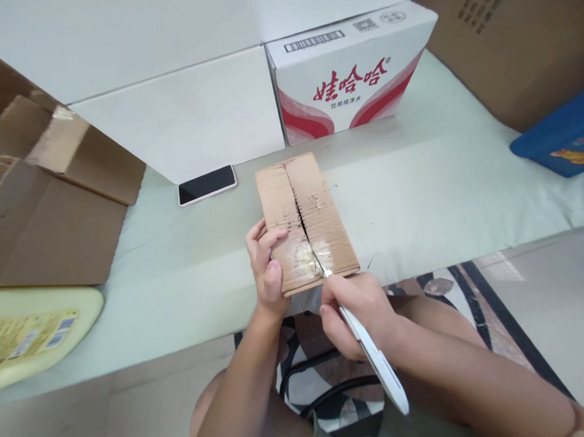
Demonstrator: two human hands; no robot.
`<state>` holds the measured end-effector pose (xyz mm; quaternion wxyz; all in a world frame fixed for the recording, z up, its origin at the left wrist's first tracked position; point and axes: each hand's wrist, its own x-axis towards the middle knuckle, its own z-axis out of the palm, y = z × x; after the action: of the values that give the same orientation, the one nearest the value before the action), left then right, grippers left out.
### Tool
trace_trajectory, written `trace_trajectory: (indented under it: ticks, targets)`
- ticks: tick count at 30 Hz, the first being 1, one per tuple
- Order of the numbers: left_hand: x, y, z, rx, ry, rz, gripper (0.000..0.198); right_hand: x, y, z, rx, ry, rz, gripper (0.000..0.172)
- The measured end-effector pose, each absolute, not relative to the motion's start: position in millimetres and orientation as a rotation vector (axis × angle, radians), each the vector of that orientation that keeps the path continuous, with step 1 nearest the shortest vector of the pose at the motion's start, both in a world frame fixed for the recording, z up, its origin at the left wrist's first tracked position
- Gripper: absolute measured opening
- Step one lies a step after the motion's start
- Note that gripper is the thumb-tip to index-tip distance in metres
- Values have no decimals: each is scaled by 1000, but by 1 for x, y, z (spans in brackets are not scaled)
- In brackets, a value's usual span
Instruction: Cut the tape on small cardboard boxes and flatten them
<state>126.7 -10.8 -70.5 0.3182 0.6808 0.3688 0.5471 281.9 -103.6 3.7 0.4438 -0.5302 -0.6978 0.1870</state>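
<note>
A small brown cardboard box point(316, 211) rests on the pale green cloth near its front edge. Along its top runs a seam, partly gaping in the middle, with clear tape over the near end. My left hand point(268, 268) grips the box's left side, fingers curled over the edge and onto the top. In my right hand point(358, 309) is a white utility knife point(375, 354), its handle pointing back toward me. The blade tip meets the taped seam at the box's near end.
Behind the box stand white panels point(183, 113) and a white-and-red carton point(348, 85). A phone point(207, 185) lies left of the box. Large cardboard boxes point(66, 211) and a yellow bottle point(38, 329) are at left; a brown carton point(513, 50) and blue item point(557, 142) at right.
</note>
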Motion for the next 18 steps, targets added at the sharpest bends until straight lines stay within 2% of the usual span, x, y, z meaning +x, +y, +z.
trace_trajectory:
  ticks: [18]
  targets:
    - [128, -10, -76, 1760, 941, 1453, 46, 280, -101, -3, -1259, -1738, 382, 11]
